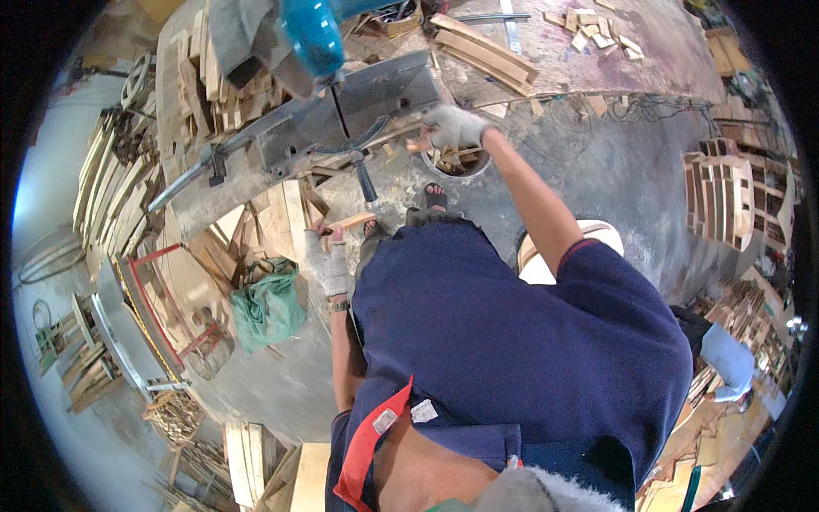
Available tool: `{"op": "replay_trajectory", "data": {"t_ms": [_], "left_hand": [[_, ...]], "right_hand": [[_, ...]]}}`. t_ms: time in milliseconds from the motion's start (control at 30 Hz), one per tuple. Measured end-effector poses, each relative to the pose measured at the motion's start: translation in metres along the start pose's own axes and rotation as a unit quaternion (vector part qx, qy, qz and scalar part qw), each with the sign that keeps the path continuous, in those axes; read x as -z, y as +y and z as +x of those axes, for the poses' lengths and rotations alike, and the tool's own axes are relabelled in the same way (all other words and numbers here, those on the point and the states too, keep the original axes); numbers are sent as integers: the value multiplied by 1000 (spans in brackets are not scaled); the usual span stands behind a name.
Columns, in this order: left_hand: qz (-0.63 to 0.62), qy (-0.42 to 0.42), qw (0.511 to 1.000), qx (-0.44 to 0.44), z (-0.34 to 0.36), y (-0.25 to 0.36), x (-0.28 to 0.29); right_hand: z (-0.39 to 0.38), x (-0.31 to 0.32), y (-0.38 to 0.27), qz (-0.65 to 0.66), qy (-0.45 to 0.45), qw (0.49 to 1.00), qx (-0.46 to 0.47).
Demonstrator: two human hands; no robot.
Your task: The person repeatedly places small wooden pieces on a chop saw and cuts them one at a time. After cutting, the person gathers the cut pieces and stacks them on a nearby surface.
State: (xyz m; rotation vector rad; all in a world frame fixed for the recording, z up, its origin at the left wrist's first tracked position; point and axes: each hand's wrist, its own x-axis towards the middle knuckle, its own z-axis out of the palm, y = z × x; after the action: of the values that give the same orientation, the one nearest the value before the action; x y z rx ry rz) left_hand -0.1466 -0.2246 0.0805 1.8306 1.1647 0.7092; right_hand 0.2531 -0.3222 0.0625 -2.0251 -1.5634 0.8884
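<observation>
My right hand [456, 127], in a pale glove with bare fingertips, is held over a round bucket [467, 175] of wood offcuts. Its fingers are closed on what looks like a small wood block [415, 145]. Lower down on the left, my gloved left hand [329, 263] hangs beside my leg, a watch on its wrist. A short wood strip [352, 220] juts from its closed fingers, next to stacked boards [294, 205]. Between and beyond the hands stands a mitre saw with a blue motor housing [312, 34], a grey fence [290, 141] and a black handle [365, 177].
A wooden workbench [589, 68] with offcuts [597, 30] spans the far side. A green sack [270, 311] lies at left near a red metal frame [162, 256]. A white round container [597, 239] stands behind my right arm. At right, another person in a blue sleeve [728, 358] bends among wood piles.
</observation>
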Motion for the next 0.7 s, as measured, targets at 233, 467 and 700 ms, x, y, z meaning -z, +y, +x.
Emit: {"op": "replay_trajectory", "data": {"t_ms": [233,467,700], "left_hand": [[-76,-265,961,-6,35,70,-102],[-23,-360,926,-109,30,121,-159],[26,-371,928,0,22,98,-143]], "right_hand": [[-102,-63,-24,641,31,695,-325],[-150,61,66,576,402,681,-208],[-97,127,148,308,566,724,-246]]}}
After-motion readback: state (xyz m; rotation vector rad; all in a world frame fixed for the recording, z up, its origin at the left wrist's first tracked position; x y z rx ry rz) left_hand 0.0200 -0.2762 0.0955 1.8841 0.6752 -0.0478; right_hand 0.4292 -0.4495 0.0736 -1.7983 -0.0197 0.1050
